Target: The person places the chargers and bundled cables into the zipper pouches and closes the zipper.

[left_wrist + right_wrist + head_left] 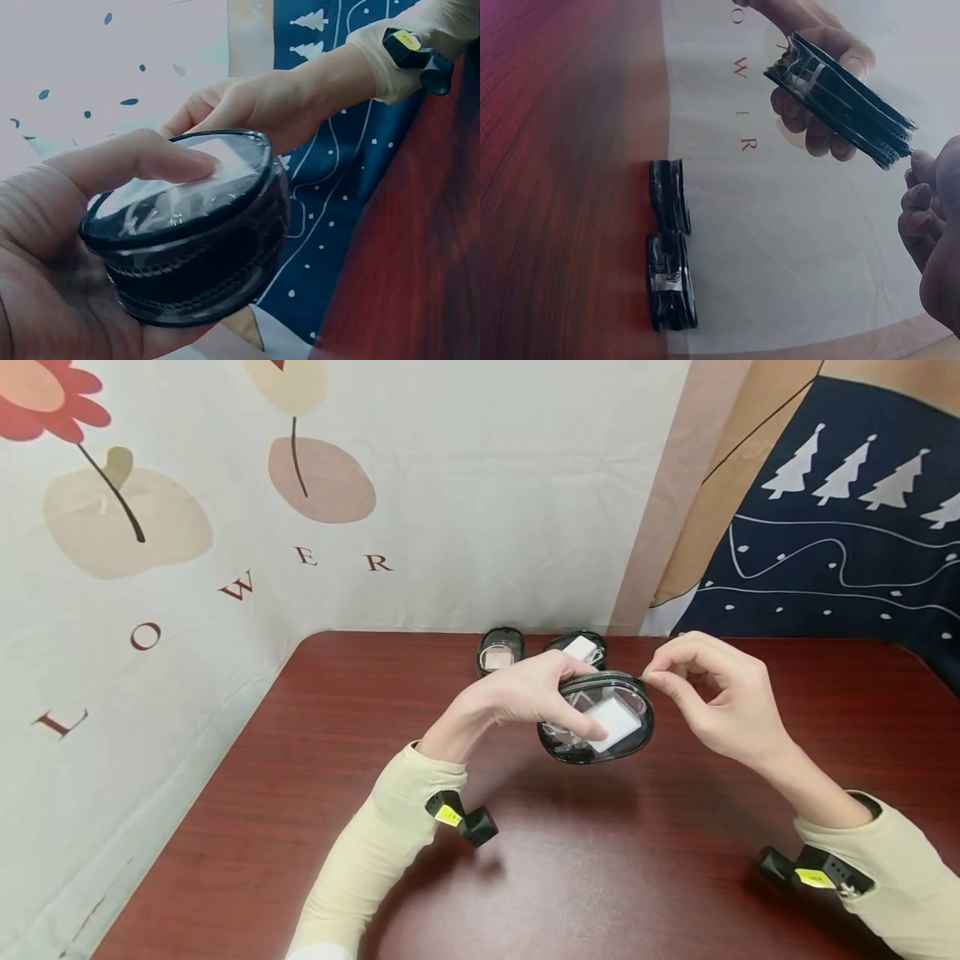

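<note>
A clear oval zip pouch [570, 739] with black edging is held above the table in the head view. Through its clear face shows a white block [617, 720], along with what looks like a pale cable. My left hand [525, 693] grips the pouch from the left, thumb pressed on the clear face and fingers behind it. At the pouch's right end, the thumb and forefinger of my right hand [716, 697] pinch a small zipper pull. Zipper teeth run along the dark side of the pouch [195, 262] in the left wrist view.
Two similar black-edged pouches stand at the table's back edge: one on the left [500, 647] and one on the right [587, 647] with a white item inside. The reddish wooden table [315, 760] meets a printed cloth [487, 485] behind.
</note>
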Demonstrator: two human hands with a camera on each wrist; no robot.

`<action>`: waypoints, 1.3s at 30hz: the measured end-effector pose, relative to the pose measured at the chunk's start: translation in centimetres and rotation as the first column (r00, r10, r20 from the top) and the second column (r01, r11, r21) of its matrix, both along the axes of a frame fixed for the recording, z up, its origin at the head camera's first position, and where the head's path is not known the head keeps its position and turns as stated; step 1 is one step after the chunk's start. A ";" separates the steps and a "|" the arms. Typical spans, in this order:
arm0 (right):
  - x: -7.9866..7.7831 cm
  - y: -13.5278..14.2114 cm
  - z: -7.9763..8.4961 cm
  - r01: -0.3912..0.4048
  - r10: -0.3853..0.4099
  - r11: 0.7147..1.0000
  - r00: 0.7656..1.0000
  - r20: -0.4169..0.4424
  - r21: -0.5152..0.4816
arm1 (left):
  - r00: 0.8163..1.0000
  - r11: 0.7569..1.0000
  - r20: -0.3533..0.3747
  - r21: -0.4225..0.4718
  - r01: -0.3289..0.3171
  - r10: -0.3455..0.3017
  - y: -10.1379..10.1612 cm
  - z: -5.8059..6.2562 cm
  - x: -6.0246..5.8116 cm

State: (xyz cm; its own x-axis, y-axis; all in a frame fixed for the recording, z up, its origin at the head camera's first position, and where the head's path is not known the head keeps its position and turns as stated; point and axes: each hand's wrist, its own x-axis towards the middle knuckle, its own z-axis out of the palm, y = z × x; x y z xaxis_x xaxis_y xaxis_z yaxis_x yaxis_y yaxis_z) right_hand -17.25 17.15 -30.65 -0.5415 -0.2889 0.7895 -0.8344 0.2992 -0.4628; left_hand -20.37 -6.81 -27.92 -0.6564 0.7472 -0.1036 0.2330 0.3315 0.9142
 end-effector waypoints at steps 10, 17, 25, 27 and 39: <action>-0.2 0.9 0.3 0.017 -0.015 0.998 1.000 0.024 -0.058 | 0.978 0.970 0.194 0.212 -0.116 0.075 0.3 0.0 0.3; -0.3 1.0 0.4 0.007 -0.006 0.997 1.000 0.014 -0.077 | 0.952 0.932 0.296 0.319 -0.170 0.073 -0.6 0.3 0.0; -0.1 0.4 0.5 -0.029 0.029 0.995 1.000 -0.005 -0.098 | 0.931 0.893 0.351 0.380 -0.240 0.101 -0.7 0.4 -0.3; -0.1 0.4 0.4 -0.032 0.032 0.994 0.999 -0.006 -0.103 | 0.927 0.886 0.359 0.388 -0.253 0.107 -0.7 0.4 -0.3; -0.1 -0.2 -0.4 -0.069 0.069 0.992 0.998 -0.002 -0.108 | 0.904 0.838 0.386 0.418 -0.351 0.186 0.0 0.2 -0.2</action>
State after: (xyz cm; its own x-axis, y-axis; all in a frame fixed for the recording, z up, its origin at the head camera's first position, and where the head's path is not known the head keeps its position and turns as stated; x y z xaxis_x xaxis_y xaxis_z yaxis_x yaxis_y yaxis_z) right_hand -17.34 16.91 -31.09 -0.5249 -0.2385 0.8171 -0.8503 0.1894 -0.4909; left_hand -20.57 -6.85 -27.70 -0.8300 0.5572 -0.0261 -0.1305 -0.1485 0.9803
